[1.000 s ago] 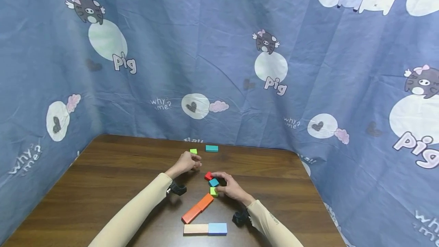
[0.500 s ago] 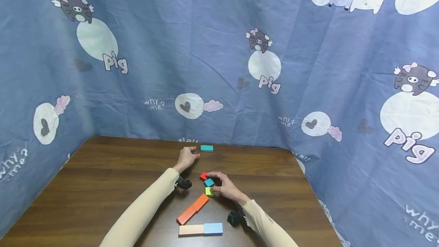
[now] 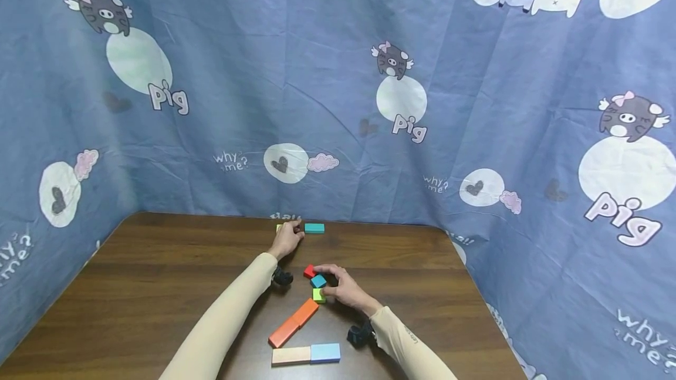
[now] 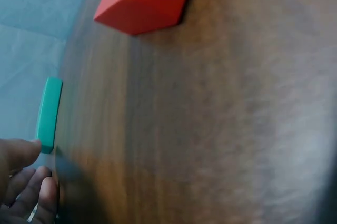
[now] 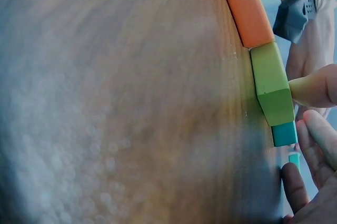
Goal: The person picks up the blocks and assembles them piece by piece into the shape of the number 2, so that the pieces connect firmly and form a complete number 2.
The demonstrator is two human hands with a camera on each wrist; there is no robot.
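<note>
At the far side of the table my left hand reaches beside a teal block. In the left wrist view the thumb tip overlaps the near end of the teal block, with the other fingers loosely bent below. A light-green block peeks out behind this hand, mostly hidden. My right hand spans a short row: its thumb lies at a lime-green cube, its index finger at a red block. Between these two sits a blue block. The right wrist view shows the thumb against the green cube.
Two orange blocks lie end to end on a slant just nearer than the green cube. Below them, a beige block and a light-blue block form a straight row. A patterned blue curtain hangs behind the wooden table.
My left hand has moved away from me and a little right, from in front of the far green block to beside the teal block. The right hand keeps its place at the row.
</note>
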